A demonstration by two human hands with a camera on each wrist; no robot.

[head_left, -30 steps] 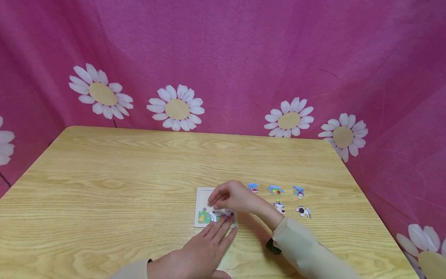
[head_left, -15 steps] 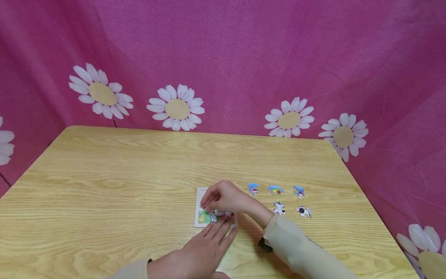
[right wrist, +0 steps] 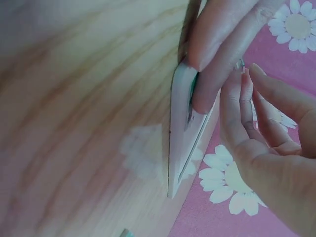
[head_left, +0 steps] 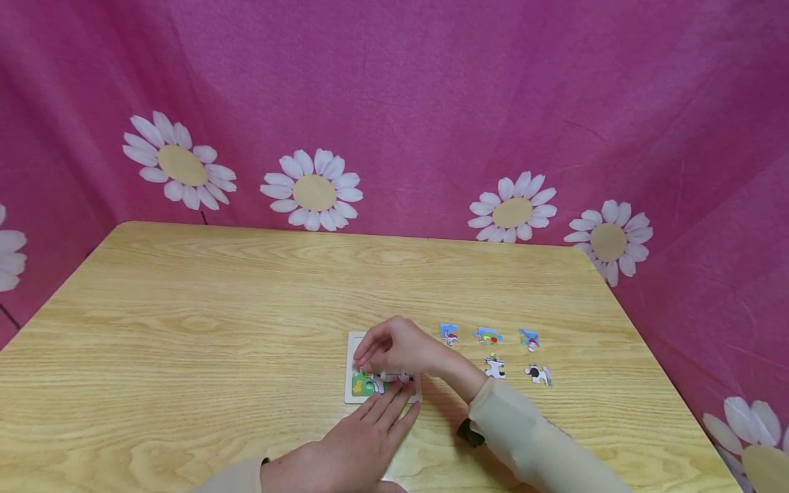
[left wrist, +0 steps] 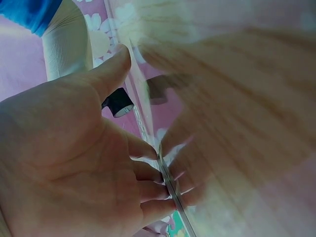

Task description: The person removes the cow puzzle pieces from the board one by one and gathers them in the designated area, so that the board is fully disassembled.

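A small light-framed puzzle tray [head_left: 349, 366] lies near the front of the table, with green pieces showing along its lower part. My left hand [head_left: 364, 438] rests with straight fingers on the tray's near side; the left wrist view shows its palm and fingertips at the tray edge. Over the tray's left part, my right hand [head_left: 397, 349] pinches a puzzle piece [right wrist: 241, 65] between thumb and fingers. Only a sliver of that piece shows in the right wrist view, and its picture is hidden. The right hand covers much of the tray's upper area.
Several loose puzzle pieces lie right of the tray: a blue one [head_left: 448, 333], a blue-green one [head_left: 489, 335], another blue one [head_left: 529, 338], a white one [head_left: 494, 366] and a black-and-white one [head_left: 539, 374]. Behind the wooden table [head_left: 246, 294] hangs a pink flowered cloth [head_left: 394, 103].
My right hand has moved a little left over the tray with its piece, then stayed nearly in place. The left hand and the loose pieces have not moved.
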